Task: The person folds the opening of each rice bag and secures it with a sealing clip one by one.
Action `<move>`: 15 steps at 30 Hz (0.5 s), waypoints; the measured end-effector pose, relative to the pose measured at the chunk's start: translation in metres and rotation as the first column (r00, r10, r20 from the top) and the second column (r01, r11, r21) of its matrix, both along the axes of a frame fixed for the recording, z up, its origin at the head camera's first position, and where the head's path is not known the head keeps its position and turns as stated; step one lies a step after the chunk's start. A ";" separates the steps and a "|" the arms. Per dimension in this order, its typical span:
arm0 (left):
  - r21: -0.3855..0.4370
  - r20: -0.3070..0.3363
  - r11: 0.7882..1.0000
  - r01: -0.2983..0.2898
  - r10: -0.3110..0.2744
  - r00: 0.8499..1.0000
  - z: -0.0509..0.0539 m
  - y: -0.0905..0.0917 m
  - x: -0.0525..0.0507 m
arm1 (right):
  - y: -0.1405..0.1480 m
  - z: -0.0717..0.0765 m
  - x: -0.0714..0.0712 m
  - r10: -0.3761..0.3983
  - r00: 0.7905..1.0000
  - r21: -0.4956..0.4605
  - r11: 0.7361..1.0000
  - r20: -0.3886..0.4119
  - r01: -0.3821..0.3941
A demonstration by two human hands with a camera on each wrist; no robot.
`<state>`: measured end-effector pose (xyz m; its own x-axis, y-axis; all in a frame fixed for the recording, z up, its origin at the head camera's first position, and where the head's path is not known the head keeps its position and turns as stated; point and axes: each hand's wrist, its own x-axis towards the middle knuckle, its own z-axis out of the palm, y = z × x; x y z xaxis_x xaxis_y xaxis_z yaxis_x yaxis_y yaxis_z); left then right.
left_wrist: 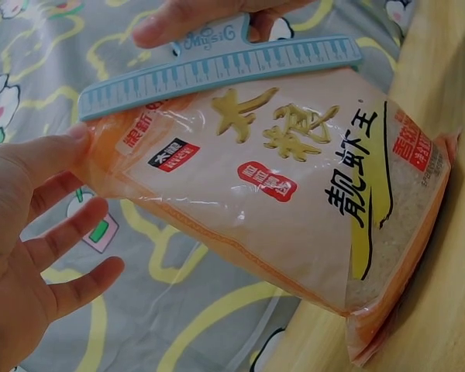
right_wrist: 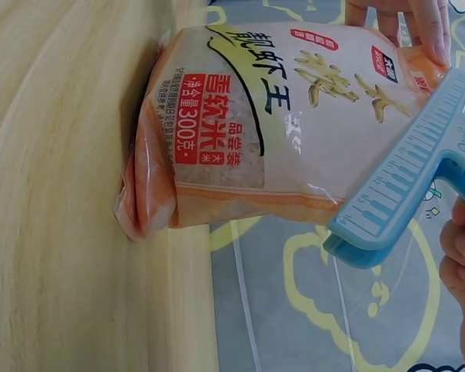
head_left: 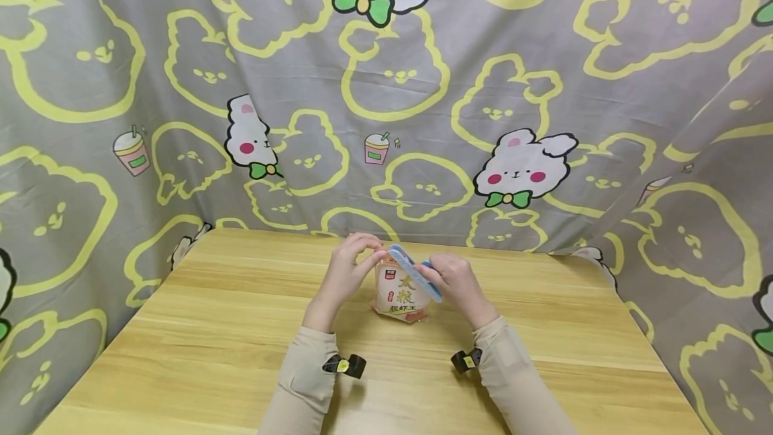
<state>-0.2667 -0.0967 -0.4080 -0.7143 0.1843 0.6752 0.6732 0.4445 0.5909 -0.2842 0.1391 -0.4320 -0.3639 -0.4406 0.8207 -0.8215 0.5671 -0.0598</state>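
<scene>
A small bag of rice (head_left: 398, 297), orange and white with gold and black lettering, stands upright on the wooden table. Along its top edge lies a light-blue sealing clip (left_wrist: 217, 74) with a piano-key pattern and the word Music. The clip slants in the head view, and its lower end (right_wrist: 364, 236) reaches past the bag's side. My left hand (head_left: 350, 264) pinches the bag's upper corner between thumb and forefinger; its other fingers are spread. My right hand (head_left: 455, 280) grips the clip's handle. How much of the bag is between the clip's halves is hidden.
The wooden tabletop (head_left: 205, 327) runs under both forearms. Behind it and at both sides hangs a grey curtain (head_left: 423, 133) printed with cartoon animals. A black camera (head_left: 350, 366) is strapped to the left wrist and another (head_left: 466, 361) to the right.
</scene>
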 end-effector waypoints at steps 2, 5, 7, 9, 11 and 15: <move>0.001 -0.005 1.000 0.002 -0.002 1.000 0.000 0.000 0.000 | -0.001 0.001 0.000 -0.002 1.000 0.001 1.000 0.003 0.002; 0.003 -0.007 1.000 0.003 -0.003 1.000 0.000 0.000 0.000 | -0.001 0.002 0.001 -0.007 1.000 0.000 1.000 0.001 0.007; 0.006 0.000 1.000 0.005 -0.005 1.000 0.000 0.000 0.000 | -0.001 0.002 0.001 -0.015 1.000 0.002 1.000 0.002 0.015; 0.006 0.006 1.000 0.006 -0.006 1.000 0.000 0.000 0.000 | -0.001 0.002 0.000 -0.020 1.000 0.001 1.000 0.006 0.020; 0.006 0.017 1.000 0.006 -0.006 1.000 0.000 0.001 0.000 | -0.001 0.002 0.001 -0.022 1.000 -0.001 1.000 0.011 0.022; 0.010 0.035 1.000 0.014 -0.015 0.999 0.001 0.001 0.001 | -0.002 0.002 0.001 -0.019 1.000 -0.004 1.000 0.015 0.019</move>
